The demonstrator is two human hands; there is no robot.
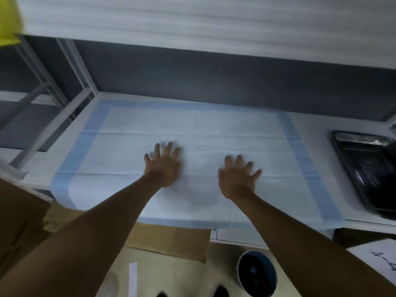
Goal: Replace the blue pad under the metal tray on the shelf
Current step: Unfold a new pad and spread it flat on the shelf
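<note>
Both hands lie flat, fingers spread, on the blue pad [192, 133] at frame centre. The metal tray [368, 168] sits at the right edge, long axis running up-down, nearer the right hand [236, 181] than the left hand [164, 168].

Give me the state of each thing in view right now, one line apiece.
Blue pad: spread flat on the shelf, front edge overhanging.
Left hand: open, palm down on the pad.
Right hand: open, palm down on the pad.
Metal tray: on the shelf right of the pad, not on it.
Shelf: mostly covered by the pad.
Round bin: on the floor, open-topped.
Cardboard boxes: on the floor, lower left.
</note>
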